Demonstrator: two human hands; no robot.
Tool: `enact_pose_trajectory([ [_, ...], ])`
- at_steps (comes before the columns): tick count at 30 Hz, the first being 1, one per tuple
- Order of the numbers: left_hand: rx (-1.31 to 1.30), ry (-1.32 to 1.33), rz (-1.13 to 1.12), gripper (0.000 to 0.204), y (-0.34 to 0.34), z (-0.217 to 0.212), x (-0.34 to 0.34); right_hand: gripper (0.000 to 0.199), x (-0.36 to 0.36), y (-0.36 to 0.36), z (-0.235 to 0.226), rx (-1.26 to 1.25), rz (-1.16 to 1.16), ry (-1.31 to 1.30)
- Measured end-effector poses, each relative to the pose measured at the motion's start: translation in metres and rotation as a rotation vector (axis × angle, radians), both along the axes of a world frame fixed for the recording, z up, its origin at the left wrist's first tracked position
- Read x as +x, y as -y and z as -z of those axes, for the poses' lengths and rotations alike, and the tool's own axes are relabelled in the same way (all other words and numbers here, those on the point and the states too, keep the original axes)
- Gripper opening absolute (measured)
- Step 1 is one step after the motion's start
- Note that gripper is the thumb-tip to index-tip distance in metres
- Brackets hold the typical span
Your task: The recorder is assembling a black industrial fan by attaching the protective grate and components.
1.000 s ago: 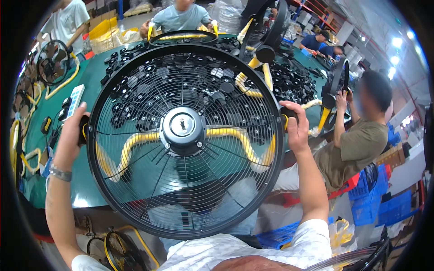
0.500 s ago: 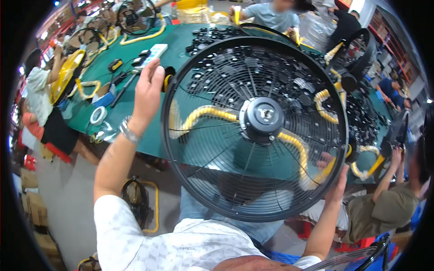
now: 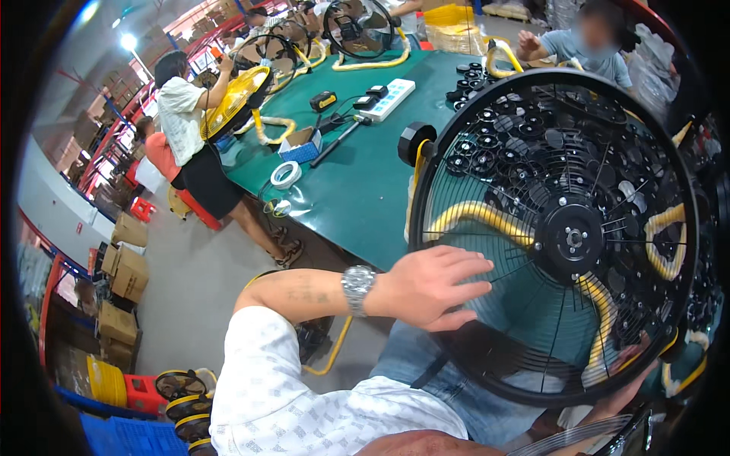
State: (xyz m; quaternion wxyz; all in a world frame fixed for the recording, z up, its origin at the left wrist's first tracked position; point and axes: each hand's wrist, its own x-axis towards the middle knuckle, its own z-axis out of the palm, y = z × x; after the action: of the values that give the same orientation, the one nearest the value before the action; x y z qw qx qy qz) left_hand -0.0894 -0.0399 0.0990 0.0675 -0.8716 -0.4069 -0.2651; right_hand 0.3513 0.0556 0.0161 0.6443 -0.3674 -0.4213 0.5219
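A large round black fan (image 3: 570, 242) is tilted up before me on the right, its wire cage and central motor housing toward me. Its yellow tube stand (image 3: 479, 216), partly in clear wrap, shows through the wires. My left hand (image 3: 437, 287), with a metal watch on the wrist, is over the cage's lower left rim, fingers spread and holding nothing. Whether it touches the wires I cannot tell. At the fan's lower right my right hand (image 3: 625, 384) grips the rim, partly hidden by it. A black knob (image 3: 417, 143) sticks out at the rim's left.
The green table (image 3: 350, 205) carries a white power strip (image 3: 391, 100), a tape roll (image 3: 286, 175), a small blue box (image 3: 302, 146) and a tape measure (image 3: 323, 101). Many black round parts (image 3: 525, 121) lie behind the fan. Co-workers (image 3: 186, 121) are at the far left and across the table.
The view has swung left, so the fan appears farther right. My left hand has moved from beside the knob to the cage's lower left. My right hand stays at the rim.
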Motion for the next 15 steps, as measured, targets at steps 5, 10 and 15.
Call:
enact_pose_trajectory([
  [5, 0.220, -0.099, -0.083, 0.034, -0.051, 0.049, 0.011, 0.062, -0.013, 0.004, 0.001, -0.079, 0.245, 0.064],
  [10, 0.317, -0.117, -0.127, 0.027, -0.078, 0.069, 0.012, 0.054, 0.004, 0.003, 0.020, -0.038, 0.197, 0.135],
  [15, 0.286, -0.100, -0.069, 0.025, -0.073, 0.068, 0.008, 0.055, 0.014, -0.001, 0.031, -0.107, 0.168, 0.023],
])
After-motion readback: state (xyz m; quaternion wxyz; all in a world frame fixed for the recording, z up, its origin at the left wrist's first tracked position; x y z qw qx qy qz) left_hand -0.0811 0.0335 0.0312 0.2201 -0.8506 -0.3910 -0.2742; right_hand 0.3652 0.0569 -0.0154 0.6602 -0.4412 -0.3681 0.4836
